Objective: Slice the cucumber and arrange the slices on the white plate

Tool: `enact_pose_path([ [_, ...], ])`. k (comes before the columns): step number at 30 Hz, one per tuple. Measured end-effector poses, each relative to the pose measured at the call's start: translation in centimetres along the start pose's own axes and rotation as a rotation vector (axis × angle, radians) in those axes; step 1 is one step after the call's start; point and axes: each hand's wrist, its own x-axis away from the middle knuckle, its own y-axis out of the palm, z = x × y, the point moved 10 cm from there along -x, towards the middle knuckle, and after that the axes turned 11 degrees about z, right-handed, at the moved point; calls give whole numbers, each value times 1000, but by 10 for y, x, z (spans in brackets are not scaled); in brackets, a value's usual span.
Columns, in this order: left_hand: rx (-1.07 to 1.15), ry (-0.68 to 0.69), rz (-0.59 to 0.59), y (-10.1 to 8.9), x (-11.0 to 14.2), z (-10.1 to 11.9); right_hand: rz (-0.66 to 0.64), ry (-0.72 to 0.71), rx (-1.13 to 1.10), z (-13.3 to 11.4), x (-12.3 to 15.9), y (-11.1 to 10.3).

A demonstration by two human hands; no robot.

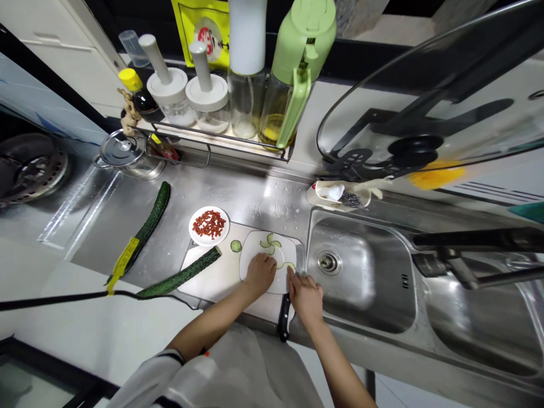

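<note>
A white plate (250,245) lies on the cutting board (232,272) with several thin cucumber slices (267,245) laid in a curved pattern on it. Over the plate's lower middle, my left hand (261,273) is closed, its fingers curled down; whatever is under the fingertips is hidden. My right hand (306,296) is at the plate's right edge, thumb and index finger pinched at a green-edged cucumber slice (290,265). A knife (284,318) with a black handle lies between my wrists, its blade mostly covered. One round cucumber piece (236,246) sits left of the plate.
A cut cucumber (182,276) rests partly on the board, and a whole cucumber (151,224) with yellow tape lies farther left. Behind the board stands a small plate of red bits (209,225). A steel sink (361,272) is on the right; jars line the rack (221,137).
</note>
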Motion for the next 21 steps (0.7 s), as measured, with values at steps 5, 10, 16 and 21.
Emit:
enact_pose_path([
  [5,2,11,25,-2,1,1,29,-8,4,0,0,-2],
  [10,79,-11,108,-26,5,-9,80,-17,-20,0,0,-6],
  [16,-37,-96,346,-96,9,-64,140,-27,-67,-4,2,-10],
  [21,-247,-194,353,-116,9,-100,145,-35,-93,-11,2,-9],
])
